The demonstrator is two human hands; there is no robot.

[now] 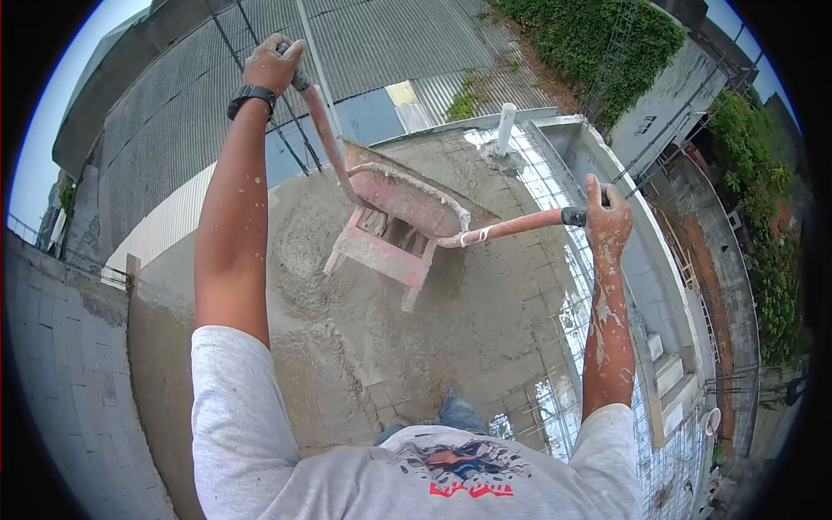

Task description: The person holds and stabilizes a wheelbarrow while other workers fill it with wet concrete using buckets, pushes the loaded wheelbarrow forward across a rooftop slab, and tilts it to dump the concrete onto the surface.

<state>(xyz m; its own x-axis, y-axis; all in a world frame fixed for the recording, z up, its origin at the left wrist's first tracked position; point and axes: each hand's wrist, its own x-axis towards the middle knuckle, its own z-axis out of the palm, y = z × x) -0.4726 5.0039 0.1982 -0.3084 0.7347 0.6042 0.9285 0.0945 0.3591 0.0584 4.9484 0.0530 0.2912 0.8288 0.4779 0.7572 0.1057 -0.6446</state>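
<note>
A red wheelbarrow (403, 201), crusted with cement, is tipped steeply forward in front of me, its legs and underside frame facing me. My left hand (274, 65) is raised high and closed around the grip of its left handle (325, 130). On the other side my right hand (607, 217) is wrapped round the black grip of the right handle (511, 227). Splashes of cement cover both hands and forearms. Wet concrete (312, 251) lies on the slab under and around the wheelbarrow. The inside of the tray is hidden from me.
Steel mesh (563, 321) shows along the slab's right side, with water between its bars. A white pipe (505, 128) stands upright near the far right corner. Rebar (286, 143) rises at the far edge. A block wall (74, 347) borders the left; corrugated roofs (373, 52) lie beyond.
</note>
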